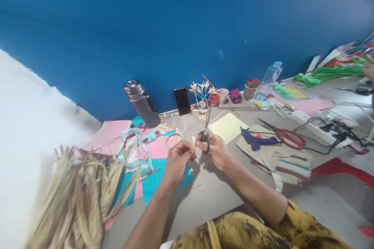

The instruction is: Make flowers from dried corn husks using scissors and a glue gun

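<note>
Between thumb and fingers, my left hand (180, 160) pinches a small pale strip (193, 141) that looks like dried husk. Close beside it, my right hand (218, 152) is closed around black-handled scissors (207, 128), whose blades point up and away from me. The two hands almost meet above the grey table. Behind them stands a small bunch of pale husk flowers (203, 87) on light blue stems. A yellow sheet of paper (228, 127) lies just past my right hand, and a roll of tape (173, 140) lies just past my left.
Dried husks (84, 198) are heaped at the left near pink and blue paper and a light blue ribbon (144, 165). A flask (143, 105) and a phone (182, 101) stand by the wall. On the right are a glue gun (258, 139), red-handled scissors (292, 138) and a power strip (315, 126).
</note>
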{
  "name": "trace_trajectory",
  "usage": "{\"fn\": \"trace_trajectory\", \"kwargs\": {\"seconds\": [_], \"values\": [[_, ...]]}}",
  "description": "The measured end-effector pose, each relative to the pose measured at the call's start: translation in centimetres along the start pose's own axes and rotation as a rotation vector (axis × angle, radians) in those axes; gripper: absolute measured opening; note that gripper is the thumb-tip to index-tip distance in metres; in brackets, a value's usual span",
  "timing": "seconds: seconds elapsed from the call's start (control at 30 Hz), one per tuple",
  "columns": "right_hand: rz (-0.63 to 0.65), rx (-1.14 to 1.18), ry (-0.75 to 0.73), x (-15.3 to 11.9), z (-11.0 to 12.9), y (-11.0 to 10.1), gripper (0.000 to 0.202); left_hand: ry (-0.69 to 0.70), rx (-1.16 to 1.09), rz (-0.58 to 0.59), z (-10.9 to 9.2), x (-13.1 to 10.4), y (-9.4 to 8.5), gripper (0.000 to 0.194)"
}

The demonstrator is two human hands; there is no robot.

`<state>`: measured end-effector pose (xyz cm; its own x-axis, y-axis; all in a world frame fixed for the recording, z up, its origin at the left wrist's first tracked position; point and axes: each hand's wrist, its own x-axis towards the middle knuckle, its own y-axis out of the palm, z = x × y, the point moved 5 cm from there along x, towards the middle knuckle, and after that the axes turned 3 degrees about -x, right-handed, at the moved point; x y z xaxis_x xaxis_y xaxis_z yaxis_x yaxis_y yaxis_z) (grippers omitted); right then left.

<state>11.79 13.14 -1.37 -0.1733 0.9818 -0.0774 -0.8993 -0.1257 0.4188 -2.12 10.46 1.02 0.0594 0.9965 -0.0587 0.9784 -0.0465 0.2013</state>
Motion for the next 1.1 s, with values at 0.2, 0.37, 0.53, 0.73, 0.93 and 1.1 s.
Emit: {"fn": "trace_trajectory", "kwargs": {"seconds": [0.2, 0.37, 0.53, 0.73, 0.93, 1.1], "values": [[0.006, -0.034, -0.020, 0.1, 0.3, -0.3, 0.036, -0.056, -0.002, 0.027, 0.8, 0.2, 0.1, 0.005], [-0.012, -0.013, -0.007, 0.0, 0.0, 0.5, 0.034, -0.015, -0.004, -0.010, 1.2, 0.2, -0.1, 0.014], [0.006, 0.002, 0.012, -0.1, -0.7, 0.8, 0.033, -0.048, -0.069, -0.018, 2.3, 0.3, -0.7, 0.014], [0.146, 0.009, 0.112, -0.2, -1.5, 0.5, 0.032, -0.092, -0.051, 0.045, 2.9, 0.3, -1.0, 0.005], [0.204, 0.276, 0.330, -0.2, -1.8, 0.1, 0.031, -0.101, -0.088, 0.193, 2.2, 0.3, 0.0, 0.017], [0.135, 0.387, 0.218, 0.1, -0.1, -1.9, 0.035, -0.078, -0.254, 0.106, 1.9, 0.5, -0.4, 0.024]]}}
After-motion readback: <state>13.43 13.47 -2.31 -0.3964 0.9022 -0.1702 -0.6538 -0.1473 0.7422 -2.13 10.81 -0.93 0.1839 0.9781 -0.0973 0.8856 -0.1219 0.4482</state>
